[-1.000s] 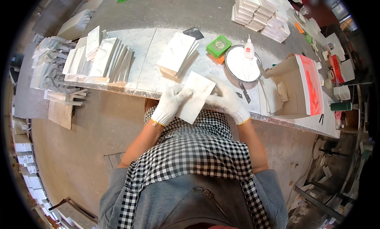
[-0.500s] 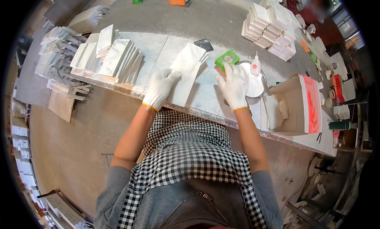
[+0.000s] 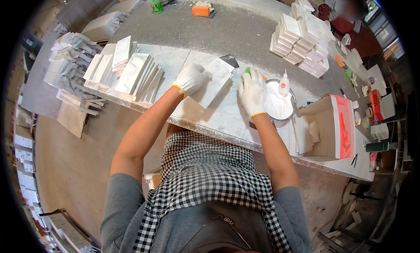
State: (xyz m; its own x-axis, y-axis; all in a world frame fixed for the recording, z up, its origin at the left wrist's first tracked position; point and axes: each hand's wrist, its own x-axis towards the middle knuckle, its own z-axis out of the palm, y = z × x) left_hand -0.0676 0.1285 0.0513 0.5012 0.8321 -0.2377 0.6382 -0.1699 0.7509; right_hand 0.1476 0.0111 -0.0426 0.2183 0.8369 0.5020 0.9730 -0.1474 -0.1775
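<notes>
My left hand (image 3: 192, 80), in a white knit glove, is closed on the left edge of a white marble tile (image 3: 215, 84). The tile is tilted, its near corner apparently off the worktop. A dark flat piece (image 3: 230, 60) shows at the tile's far end. My right hand (image 3: 252, 94), gloved alike, is closed over a green-and-orange block (image 3: 248, 70); only small bits of the block show past the fingers. Just right of that hand sits a round dish of white powder or paste (image 3: 278, 105), with a white squeeze bottle (image 3: 284, 86) at its far rim.
Marble tiles (image 3: 135, 75) lean in a row on the left of the worktop (image 3: 210, 121). A tall tile stack (image 3: 302, 45) stands far right. An open cardboard box (image 3: 326, 141) is at right. Farther back are an orange block (image 3: 201, 11) and a green bottle (image 3: 155, 2). Another person (image 3: 343, 14) sits beyond.
My left hand has shifted away from me and tilted the tile. My right hand has closed over the green-and-orange block, which is now mostly covered. The whole view has shifted slightly.
</notes>
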